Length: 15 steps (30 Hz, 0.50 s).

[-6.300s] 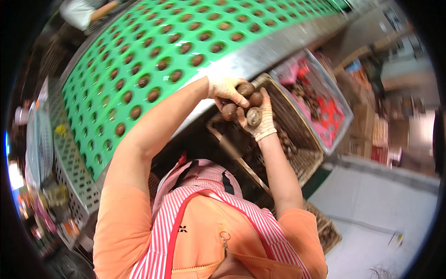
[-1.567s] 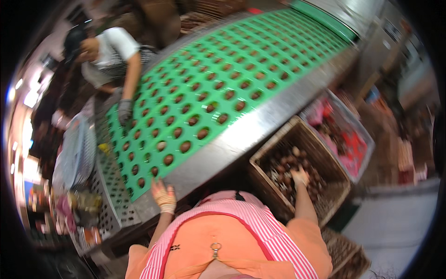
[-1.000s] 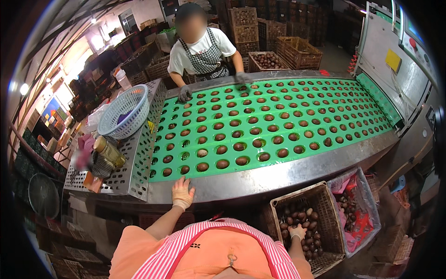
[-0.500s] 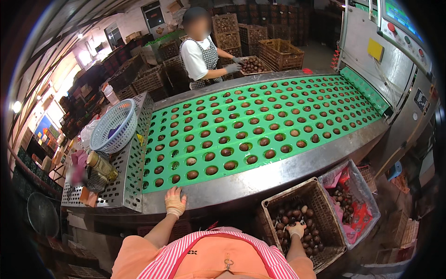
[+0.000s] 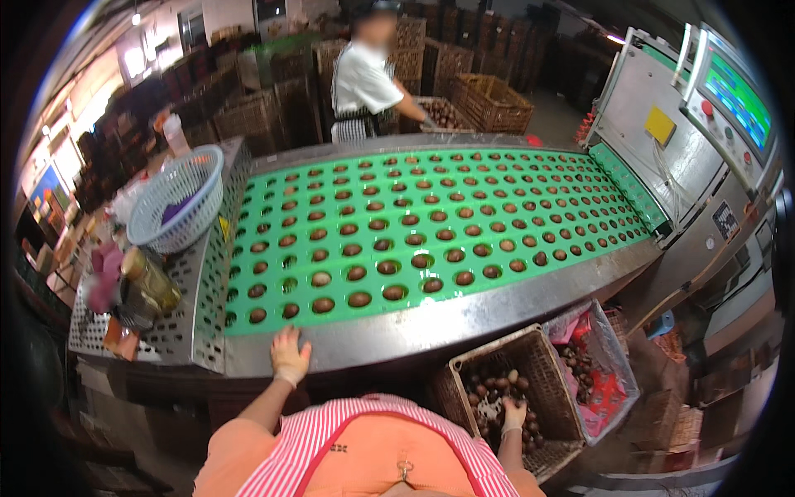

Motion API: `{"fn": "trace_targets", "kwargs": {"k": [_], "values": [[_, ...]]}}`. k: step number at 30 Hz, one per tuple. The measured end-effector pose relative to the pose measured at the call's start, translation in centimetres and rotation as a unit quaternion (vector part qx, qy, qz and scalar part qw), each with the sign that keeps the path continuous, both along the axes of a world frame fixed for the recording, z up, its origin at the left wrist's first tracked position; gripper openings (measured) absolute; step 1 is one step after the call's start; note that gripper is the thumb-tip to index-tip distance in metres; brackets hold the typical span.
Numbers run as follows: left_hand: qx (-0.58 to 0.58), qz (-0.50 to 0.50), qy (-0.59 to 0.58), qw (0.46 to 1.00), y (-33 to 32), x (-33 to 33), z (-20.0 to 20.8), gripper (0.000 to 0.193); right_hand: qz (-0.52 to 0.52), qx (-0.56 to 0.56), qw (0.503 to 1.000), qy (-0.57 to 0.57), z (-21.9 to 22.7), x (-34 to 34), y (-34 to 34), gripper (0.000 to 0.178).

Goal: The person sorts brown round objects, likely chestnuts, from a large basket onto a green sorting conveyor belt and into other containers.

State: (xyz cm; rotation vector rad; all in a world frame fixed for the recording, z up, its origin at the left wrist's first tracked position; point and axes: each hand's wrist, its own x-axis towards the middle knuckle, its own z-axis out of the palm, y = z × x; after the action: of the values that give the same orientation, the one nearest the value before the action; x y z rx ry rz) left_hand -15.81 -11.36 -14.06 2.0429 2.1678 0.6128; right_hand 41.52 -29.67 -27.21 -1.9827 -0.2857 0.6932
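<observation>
My left hand (image 5: 290, 358) rests on the near metal ledge (image 5: 348, 348) of the sorting machine, fingers stretched out and nothing in them. To the right, my right hand (image 5: 513, 412) is down inside a brown plastic crate (image 5: 556, 381), among round dark-brown fruits (image 5: 500, 383). Its fingertips are blurred and partly hidden, so what they hold does not show. Beyond the ledge lies the green pocketed belt (image 5: 375, 282), with single brown fruits sitting in many of its pockets.
Beside the crate stands a plastic-lined bin (image 5: 609, 364) with more fruits. On the left, a perforated metal shelf (image 5: 204, 315) carries a blue basket (image 5: 211, 195) and a jar (image 5: 153, 282). A control cabinet (image 5: 638, 108) rises at right. A co-worker (image 5: 364, 79) stands across the belt.
The whole view has shifted and tilted slightly. My right hand stays in the crate and my left on the ledge. The co-worker has leaned and turned toward the far crate of fruits.
</observation>
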Motion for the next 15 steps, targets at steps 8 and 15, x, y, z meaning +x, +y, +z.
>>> {"fn": "trace_targets", "kwargs": {"k": [8,15], "values": [[-0.059,-0.273,-0.381,0.882,6.4,11.6,7.8,0.057,0.131,0.311,0.941,-0.001,22.1,-11.1,11.8,0.045],[-0.11,-0.347,-0.525,0.769,5.9,15.4,6.9,0.066,0.48,0.228,0.776,-0.341,22.4,-27.7,21.4,0.061]]}}
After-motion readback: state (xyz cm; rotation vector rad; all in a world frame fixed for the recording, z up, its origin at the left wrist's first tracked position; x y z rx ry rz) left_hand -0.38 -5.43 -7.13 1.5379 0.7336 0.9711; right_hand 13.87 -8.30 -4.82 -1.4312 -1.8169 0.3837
